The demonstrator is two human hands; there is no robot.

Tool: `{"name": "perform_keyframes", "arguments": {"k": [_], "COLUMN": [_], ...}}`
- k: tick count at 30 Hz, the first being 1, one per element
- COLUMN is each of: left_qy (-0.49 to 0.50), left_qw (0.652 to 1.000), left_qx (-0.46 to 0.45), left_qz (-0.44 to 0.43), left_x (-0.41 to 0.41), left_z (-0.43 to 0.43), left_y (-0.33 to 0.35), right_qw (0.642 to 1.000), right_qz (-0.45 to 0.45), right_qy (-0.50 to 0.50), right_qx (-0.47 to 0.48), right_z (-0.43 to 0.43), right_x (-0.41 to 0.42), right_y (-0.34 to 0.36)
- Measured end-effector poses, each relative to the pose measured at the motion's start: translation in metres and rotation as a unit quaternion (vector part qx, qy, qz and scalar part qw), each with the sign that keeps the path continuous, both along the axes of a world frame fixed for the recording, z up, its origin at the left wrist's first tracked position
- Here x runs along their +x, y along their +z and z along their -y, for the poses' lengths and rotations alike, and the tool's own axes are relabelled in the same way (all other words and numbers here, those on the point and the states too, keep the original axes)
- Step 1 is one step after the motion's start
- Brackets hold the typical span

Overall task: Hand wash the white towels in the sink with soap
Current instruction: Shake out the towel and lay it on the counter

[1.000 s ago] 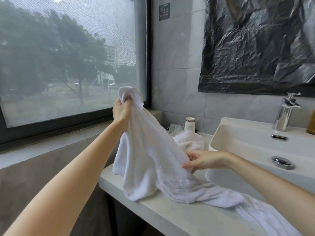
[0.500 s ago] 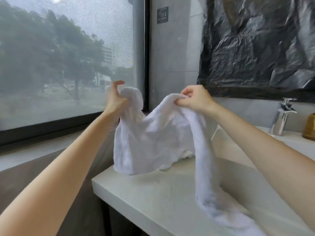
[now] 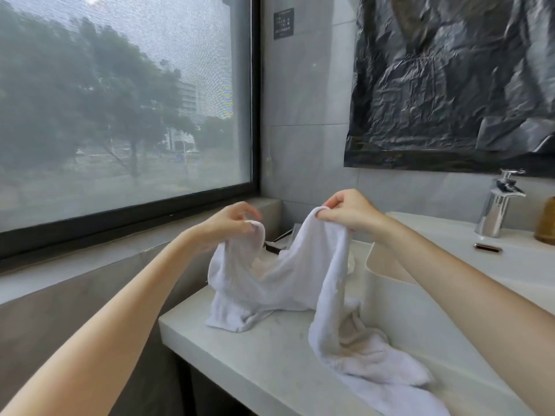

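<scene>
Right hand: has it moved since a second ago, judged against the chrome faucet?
Yes. The right hand rose from below the chrome faucet to about level with its spout, now pinching the white terry towel edge.

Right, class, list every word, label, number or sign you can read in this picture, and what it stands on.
Dark wall sign beside the window: pale lettering, too small and blurred to read.
Nothing readable on the white towel, faucet or black plastic sheet.
</scene>
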State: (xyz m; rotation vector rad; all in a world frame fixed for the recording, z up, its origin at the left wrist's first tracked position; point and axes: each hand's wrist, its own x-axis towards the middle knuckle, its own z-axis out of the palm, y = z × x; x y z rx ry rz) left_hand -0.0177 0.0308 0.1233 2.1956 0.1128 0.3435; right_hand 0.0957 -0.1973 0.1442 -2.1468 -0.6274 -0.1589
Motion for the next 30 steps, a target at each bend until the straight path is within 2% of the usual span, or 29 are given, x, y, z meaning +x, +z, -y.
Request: {"name": "perform_keyframes", "arguments": {"k": [3, 5, 8, 10, 12, 15, 17, 20, 22, 23, 25, 27, 30], "left_qy": [-0.149, -0.178, -0.049, 0.044, 0.093, 0.154, 0.199, 0.241, 0.27, 0.284, 0.301, 0.31, 0.333], "left_qw": [0.988, 0.983, 0.993, 0.988, 0.979, 0.963, 0.949, 0.934, 0.921, 0.915, 0.91, 0.908, 0.905], "left_qx": [-0.027, 0.036, 0.083, 0.062, 0.042, -0.031, -0.055, -0.088, -0.135, -0.153, -0.169, -0.175, -0.176], "left_qz": [-0.022, -0.013, 0.063, 0.133, 0.177, 0.219, 0.237, 0.247, 0.247, 0.244, 0.232, 0.219, 0.198], "left_x": [0.001, 0.009, 0.024, 0.031, 0.034, 0.034, 0.035, 0.033, 0.033, 0.034, 0.033, 0.033, 0.031], "left_z": [0.022, 0.04, 0.058, 0.061, 0.06, 0.048, 0.037, 0.029, 0.021, 0.016, 0.007, -0.001, -0.015], "left_y": [-0.003, -0.006, -0.01, -0.014, -0.015, -0.009, -0.005, 0.0, 0.002, 0.003, 0.002, -0.004, -0.014], "right_qw": [0.998, 0.997, 0.995, 0.994, 0.995, 0.976, 0.954, 0.932, 0.898, 0.89, 0.91, 0.949, 0.989], "right_qz": [0.037, 0.062, 0.072, 0.045, 0.013, -0.08, -0.144, -0.145, -0.151, -0.159, -0.134, -0.051, 0.078], "right_qy": [0.019, 0.042, 0.061, 0.078, 0.096, 0.186, 0.233, 0.222, 0.22, 0.224, 0.229, 0.205, 0.117], "right_qx": [0.038, 0.035, 0.032, 0.058, 0.036, -0.084, -0.124, -0.246, -0.349, -0.363, -0.318, -0.235, -0.041], "right_z": [-0.005, -0.01, -0.013, -0.009, -0.004, 0.008, 0.015, 0.022, 0.029, 0.033, 0.039, 0.039, 0.032], "right_x": [-0.006, -0.012, -0.017, -0.018, -0.02, -0.02, -0.017, -0.009, -0.003, 0.0, -0.004, -0.011, -0.008], "right_y": [-0.011, -0.012, -0.013, -0.015, -0.02, -0.042, -0.059, -0.075, -0.084, -0.089, -0.09, -0.075, -0.03]}}
